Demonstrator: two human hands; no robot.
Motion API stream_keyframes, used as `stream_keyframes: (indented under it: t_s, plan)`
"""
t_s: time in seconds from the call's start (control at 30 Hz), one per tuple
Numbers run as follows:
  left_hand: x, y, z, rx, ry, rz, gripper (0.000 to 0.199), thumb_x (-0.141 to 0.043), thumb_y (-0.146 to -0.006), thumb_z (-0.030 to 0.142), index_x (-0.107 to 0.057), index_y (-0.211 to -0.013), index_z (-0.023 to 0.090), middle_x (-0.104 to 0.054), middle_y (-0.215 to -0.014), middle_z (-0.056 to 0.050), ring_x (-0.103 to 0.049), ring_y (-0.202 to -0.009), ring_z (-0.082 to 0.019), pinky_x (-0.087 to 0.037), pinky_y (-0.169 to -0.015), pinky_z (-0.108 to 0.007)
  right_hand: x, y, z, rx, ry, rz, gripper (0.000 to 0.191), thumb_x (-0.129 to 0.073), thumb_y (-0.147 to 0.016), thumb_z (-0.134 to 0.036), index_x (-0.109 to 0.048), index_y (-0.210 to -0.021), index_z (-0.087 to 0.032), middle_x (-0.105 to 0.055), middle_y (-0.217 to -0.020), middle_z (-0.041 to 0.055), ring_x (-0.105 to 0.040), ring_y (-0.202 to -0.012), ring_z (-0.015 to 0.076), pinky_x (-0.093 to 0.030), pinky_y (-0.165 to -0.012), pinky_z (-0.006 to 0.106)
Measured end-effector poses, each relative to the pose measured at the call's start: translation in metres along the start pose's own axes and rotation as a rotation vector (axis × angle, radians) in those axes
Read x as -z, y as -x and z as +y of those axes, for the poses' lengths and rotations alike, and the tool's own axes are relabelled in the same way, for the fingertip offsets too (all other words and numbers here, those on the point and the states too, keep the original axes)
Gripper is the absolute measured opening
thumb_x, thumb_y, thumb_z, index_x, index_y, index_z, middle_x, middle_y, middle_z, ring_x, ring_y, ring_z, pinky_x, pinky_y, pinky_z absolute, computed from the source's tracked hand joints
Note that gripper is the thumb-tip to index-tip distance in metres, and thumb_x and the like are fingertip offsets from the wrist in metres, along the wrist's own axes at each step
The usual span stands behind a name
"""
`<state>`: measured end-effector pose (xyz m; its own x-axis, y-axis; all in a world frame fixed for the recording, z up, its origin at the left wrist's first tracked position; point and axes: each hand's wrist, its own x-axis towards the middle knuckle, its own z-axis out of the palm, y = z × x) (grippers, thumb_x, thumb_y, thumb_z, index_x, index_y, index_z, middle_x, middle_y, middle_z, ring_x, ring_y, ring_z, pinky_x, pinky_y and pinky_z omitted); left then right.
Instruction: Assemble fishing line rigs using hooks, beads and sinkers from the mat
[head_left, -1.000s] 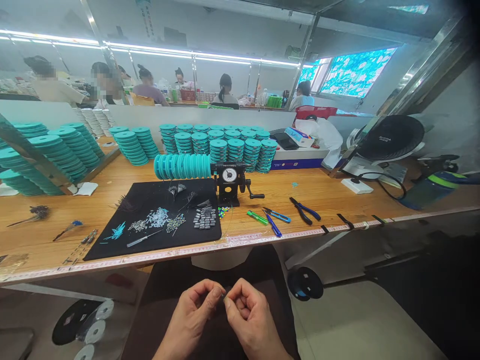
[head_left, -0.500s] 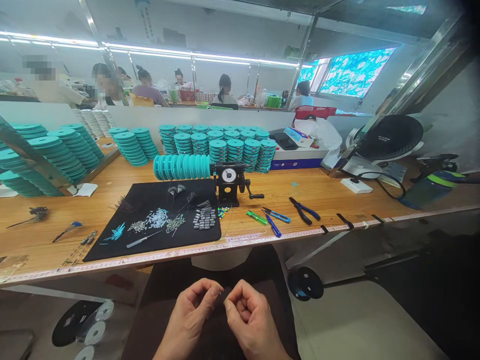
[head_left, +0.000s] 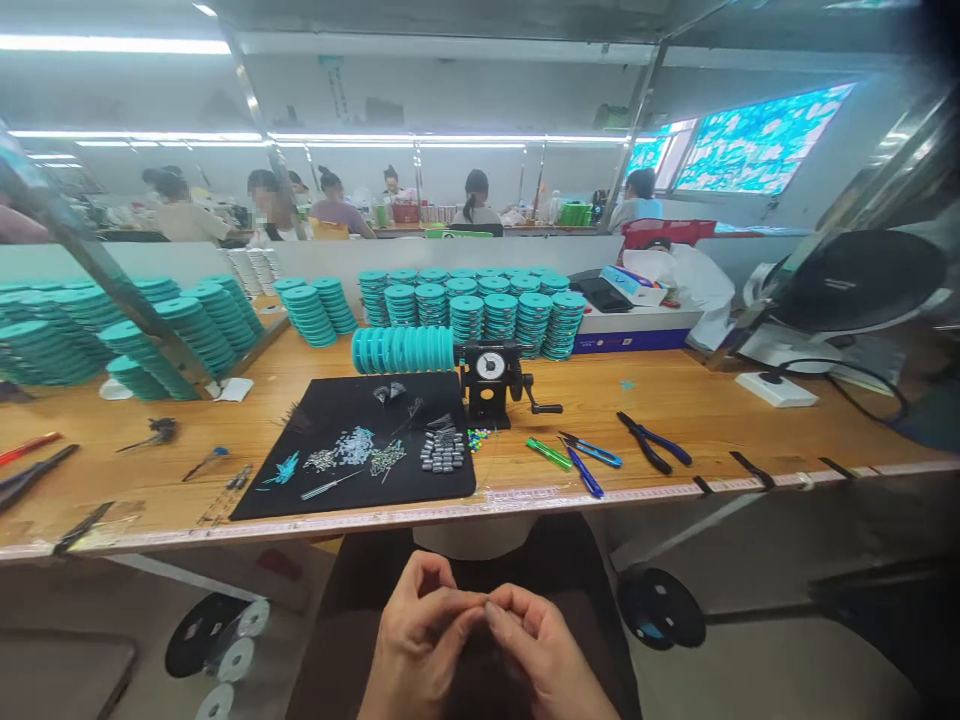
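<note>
In the head view, the left hand (head_left: 424,635) and the right hand (head_left: 546,650) meet above the person's dark-clad lap, near the front edge of the desk (head_left: 589,390). The thumb and forefinger of each are drawn together in a pinch, and the two sets of fingertips touch or almost touch. I cannot tell whether a piece lies between them; if so, it is at the meeting point, hidden by the fingers or too fine to show. Anything that small should be light, easy to lose and best taken by its very end, with a gentle squeeze.

Beyond the hands, a black mat (head_left: 341,408) carries loose small parts. The grey cylinders (head_left: 442,452) look dense and stiff, probably heavy for their size and apt to roll, so a grip around the barrel seems right. The pale pieces (head_left: 354,446) look light and likely slippery, best picked up singly. The thin turquoise strips (head_left: 283,470) appear light and perhaps bendy, to be taken near one end. The turquoise spools (head_left: 405,350) on the winder (head_left: 491,380) look rigid, with their rims the natural hold.
</note>
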<state>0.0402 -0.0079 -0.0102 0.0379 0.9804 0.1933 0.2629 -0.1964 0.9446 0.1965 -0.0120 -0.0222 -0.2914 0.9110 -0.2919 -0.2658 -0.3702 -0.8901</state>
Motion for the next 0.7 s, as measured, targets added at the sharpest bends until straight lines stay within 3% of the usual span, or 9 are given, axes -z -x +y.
stream_keyframes:
  t_s: [0.07, 0.17, 0.27, 0.33, 0.4, 0.47, 0.57, 0.7]
  plan:
    - [-0.003, 0.001, 0.000, -0.065, -0.024, 0.057, 0.024, -0.067, -0.084, 0.043, -0.079, -0.073, 0.025, -0.054, -0.085, -0.008, -0.057, -0.069, -0.021, -0.046, -0.063, -0.031, 0.002, -0.003, 0.002, -0.048, -0.036, -0.052, 0.049, -0.071, -0.074, -0.062, -0.051, -0.075, -0.018, -0.036, -0.060, -0.0070, -0.025, -0.052, 0.0081, -0.023, -0.050, 0.022]
    - [-0.004, 0.000, 0.007, 0.027, 0.092, 0.000, 0.033, -0.057, -0.088, 0.050, -0.065, -0.071, 0.023, -0.063, -0.079, -0.008, -0.055, -0.051, -0.016, -0.042, -0.051, -0.028, 0.004, -0.005, 0.001, 0.036, 0.176, -0.088, 0.045, -0.064, -0.081, -0.061, -0.053, -0.075, -0.018, -0.044, -0.060, -0.0046, -0.038, -0.052, 0.0108, -0.033, -0.053, 0.023]
    - [0.002, -0.005, 0.020, 0.124, 0.165, -0.069, 0.036, -0.049, -0.092, 0.054, -0.051, -0.072, 0.024, -0.051, -0.050, 0.003, -0.042, -0.038, -0.012, -0.031, -0.043, -0.025, 0.011, -0.009, -0.001, 0.236, 0.593, -0.031, 0.023, -0.060, -0.089, -0.039, -0.059, -0.077, -0.019, -0.063, -0.081, 0.0037, -0.057, -0.078, 0.0200, -0.043, -0.075, 0.030]
    - [0.009, -0.011, 0.027, 0.111, 0.135, -0.064, 0.035, -0.047, -0.093, 0.053, -0.048, -0.073, 0.024, -0.045, -0.048, 0.006, -0.039, -0.041, -0.012, -0.029, -0.044, -0.024, 0.018, -0.012, -0.003, 0.273, 0.834, 0.027, 0.009, -0.059, -0.086, -0.021, -0.062, -0.078, -0.021, -0.066, -0.092, 0.0046, -0.059, -0.091, 0.0232, -0.041, -0.084, 0.034]
    - [0.016, -0.016, 0.031, 0.092, 0.097, -0.088, 0.033, -0.045, -0.095, 0.050, -0.047, -0.075, 0.024, -0.046, -0.053, 0.005, -0.039, -0.045, -0.012, -0.031, -0.045, -0.024, 0.023, -0.012, -0.007, 0.269, 0.956, 0.061, 0.011, -0.060, -0.079, -0.011, -0.064, -0.079, -0.022, -0.066, -0.099, 0.0042, -0.057, -0.099, 0.0244, -0.040, -0.088, 0.035]
    - [0.021, -0.021, 0.031, 0.079, 0.058, -0.139, 0.031, -0.043, -0.097, 0.046, -0.046, -0.076, 0.024, -0.047, -0.056, 0.005, -0.042, -0.047, -0.012, -0.034, -0.048, -0.023, 0.022, -0.009, -0.017, 0.258, 0.912, 0.030, 0.019, -0.063, -0.076, -0.009, -0.067, -0.088, -0.023, -0.066, -0.102, 0.0034, -0.058, -0.096, 0.0227, -0.041, -0.087, 0.033]
    - [0.022, -0.025, 0.030, 0.081, 0.033, -0.196, 0.029, -0.045, -0.097, 0.043, -0.047, -0.076, 0.024, -0.049, -0.057, 0.005, -0.045, -0.049, -0.012, -0.037, -0.050, -0.023, 0.010, -0.002, -0.036, 0.201, 0.586, -0.125, 0.025, -0.066, -0.082, -0.018, -0.066, -0.106, -0.023, -0.068, -0.100, 0.0028, -0.060, -0.084, 0.0183, -0.045, -0.077, 0.029]
    - [0.020, -0.029, 0.031, 0.124, 0.095, -0.221, 0.028, -0.051, -0.095, 0.043, -0.052, -0.075, 0.023, -0.052, -0.058, 0.005, -0.048, -0.051, -0.011, -0.039, -0.050, -0.021, -0.007, 0.000, -0.049, 0.143, 0.230, -0.227, 0.021, -0.068, -0.085, -0.036, -0.068, -0.092, -0.015, -0.069, -0.087, 0.0036, -0.063, -0.081, 0.0179, -0.048, -0.076, 0.029]
